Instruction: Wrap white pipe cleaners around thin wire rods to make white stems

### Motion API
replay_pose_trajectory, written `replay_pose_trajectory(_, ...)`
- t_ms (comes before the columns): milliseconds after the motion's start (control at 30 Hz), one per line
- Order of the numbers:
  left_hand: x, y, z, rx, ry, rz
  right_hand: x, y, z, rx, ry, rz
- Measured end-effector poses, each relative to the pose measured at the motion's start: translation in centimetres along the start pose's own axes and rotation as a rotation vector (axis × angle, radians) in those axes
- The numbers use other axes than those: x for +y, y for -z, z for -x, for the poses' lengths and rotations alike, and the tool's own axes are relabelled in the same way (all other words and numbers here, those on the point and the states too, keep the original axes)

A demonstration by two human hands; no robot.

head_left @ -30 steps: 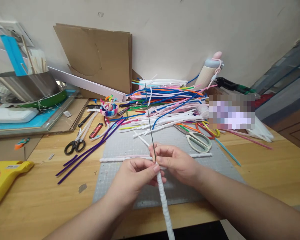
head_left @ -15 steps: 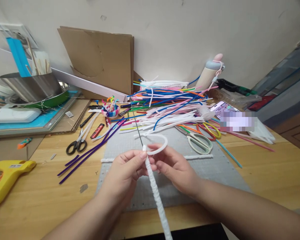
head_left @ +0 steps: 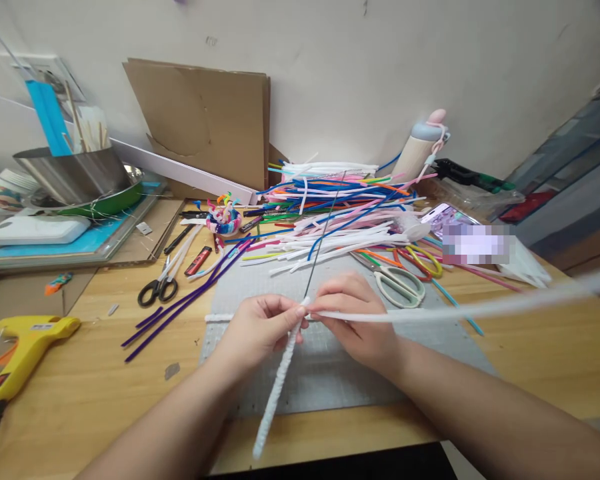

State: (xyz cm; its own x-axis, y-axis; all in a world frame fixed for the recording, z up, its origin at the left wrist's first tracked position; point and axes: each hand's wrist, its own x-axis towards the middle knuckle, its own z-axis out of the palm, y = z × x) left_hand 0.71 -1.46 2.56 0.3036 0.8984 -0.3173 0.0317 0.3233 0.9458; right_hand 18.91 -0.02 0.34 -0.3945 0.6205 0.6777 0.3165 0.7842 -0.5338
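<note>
Over the grey mat, our left hand pinches the wrapped wire; our right hand pinches the white pipe cleaner trailing rightward.

Colours on the bench

The fuzzy stick is white, the thin wire dark grey, the mat grey with a faint grid. The glue gun is yellow, the long stems purple, the bench light brown wood.
</note>
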Motion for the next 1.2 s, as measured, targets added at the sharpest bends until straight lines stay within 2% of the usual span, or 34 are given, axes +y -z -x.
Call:
replay_pose_trajectory(100, 0.0, 0.2, -0.1, 0.005, -0.021, -0.179, 0.4, 0.5, -0.4, -0.035, 0.11, 0.185)
replay_pose_trajectory(200, -0.2, 0.2, -0.2, 0.031, -0.103, -0.39, 0.6, 0.9, -0.9, -0.222, 0.147, 0.255)
replay_pose_trajectory(300, -0.5, 0.1, -0.2, 0.094, -0.253, -0.655, 0.7, 0.9, -1.1, -0.377, 0.128, 0.265)
replay_pose_trajectory(400, -0.6, 0.1, -0.1, 0.127, -0.372, -0.875, 0.8, 0.7, -1.0, -0.387, 0.125, 0.249)
replay_pose_trajectory(500, -0.5, 0.1, -0.1, 0.13, -0.429, -0.974, 0.9, 0.4, -0.6, -0.36, 0.12, 0.233)
replay_pose_trajectory(600, -0.6, 0.2, 0.0, 0.139, -0.442, -1.013, 1.0, 0.2, -0.2, -0.348, 0.088, 0.248)
replay_pose_trajectory(733, -1.1, 0.2, 0.1, 0.221, -0.439, -1.114, 0.9, 0.0, 0.1, -0.346, 0.044, 0.258)
replay_pose_trajectory(867, -1.4, 0.3, 0.1, 0.249, -0.595, -1.297, 0.6, -0.1, 0.1, -0.342, -0.065, 0.185)
replay_pose_trajectory(1033, -1.4, 0.5, -0.1, 0.176, -0.879, -1.451, 0.0, -0.1, -0.2, -0.388, -0.372, 0.143)
replay_pose_trajectory(1133, -1.4, 0.4, -0.1, 0.191, -0.917, -1.456, -0.4, -0.2, -0.2, -0.368, -0.5, 0.141)
replay_pose_trajectory(1200, -1.4, 0.4, -0.1, 0.213, -0.913, -1.426, -0.6, -0.2, -0.2, -0.328, -0.521, 0.127)
